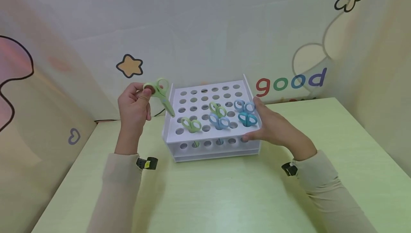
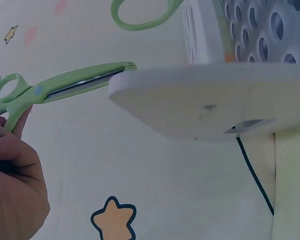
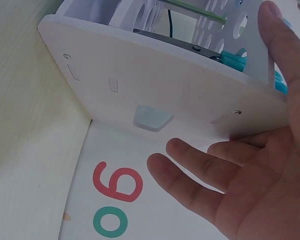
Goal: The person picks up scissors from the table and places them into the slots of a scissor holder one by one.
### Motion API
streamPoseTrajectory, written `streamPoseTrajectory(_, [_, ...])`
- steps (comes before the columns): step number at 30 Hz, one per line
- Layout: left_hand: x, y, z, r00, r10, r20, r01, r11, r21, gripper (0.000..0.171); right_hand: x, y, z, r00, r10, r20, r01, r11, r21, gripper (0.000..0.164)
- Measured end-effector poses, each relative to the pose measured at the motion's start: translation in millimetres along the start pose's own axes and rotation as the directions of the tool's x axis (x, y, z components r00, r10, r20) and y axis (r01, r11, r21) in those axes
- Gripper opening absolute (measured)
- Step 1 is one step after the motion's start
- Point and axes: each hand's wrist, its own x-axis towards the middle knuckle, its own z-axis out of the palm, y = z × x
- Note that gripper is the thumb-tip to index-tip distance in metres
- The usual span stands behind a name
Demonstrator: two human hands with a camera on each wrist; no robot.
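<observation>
My left hand [image 1: 133, 106] pinches light green scissors [image 1: 165, 101] by one handle loop. Their blades stay together and point down and to the right, by the left side of a white rack [image 1: 174, 136] with rows of round holes. In the left wrist view, the green scissors [image 2: 65, 87] appear near the rack's side panel [image 2: 190, 100]. My right hand [image 1: 277, 127] touches the rack's right side, thumb on the front edge. In the right wrist view, its fingers [image 3: 195, 175] are fairly straight and spread by the side panel [image 3: 165, 80]; some stand apart from it.
Several scissors stand in the rack's holes: green scissors [image 1: 191, 124], more green scissors [image 1: 217, 110], blue scissors [image 1: 219, 121], light blue scissors [image 1: 244, 106] and teal scissors [image 1: 247, 119]. The rack stands on a pale yellow-green table [image 1: 205, 197], near a printed cloth backdrop [image 1: 205, 47].
</observation>
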Motion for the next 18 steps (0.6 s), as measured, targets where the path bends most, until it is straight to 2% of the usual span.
streamPoseTrajectory(4, [6.5,-10.2,12.3,0.994,-0.074,0.075,0.069,0.996,0.060,0.015,-1.5,-1.8,-1.2,1.000,-0.003,-0.001,0.003,1.000,0.000,0.137])
streamPoseTrajectory(9, [13.3,-22.3,23.5,0.972,-0.158,0.173,0.145,0.986,0.085,0.014,-1.6,-2.2,-1.4,1.000,-0.011,0.001,0.011,1.000,-0.001,0.136])
streamPoseTrajectory(14, [16.4,-30.8,29.8,0.938,-0.227,0.261,0.196,0.971,0.140,0.009,-1.2,-2.6,-1.5,1.000,-0.008,-0.001,0.008,1.000,0.004,0.135])
streamPoseTrajectory(18, [16.0,-35.6,31.2,0.897,-0.325,0.298,0.258,0.935,0.242,0.007,-1.3,-3.2,-1.8,1.000,-0.002,0.000,0.002,1.000,0.009,0.135])
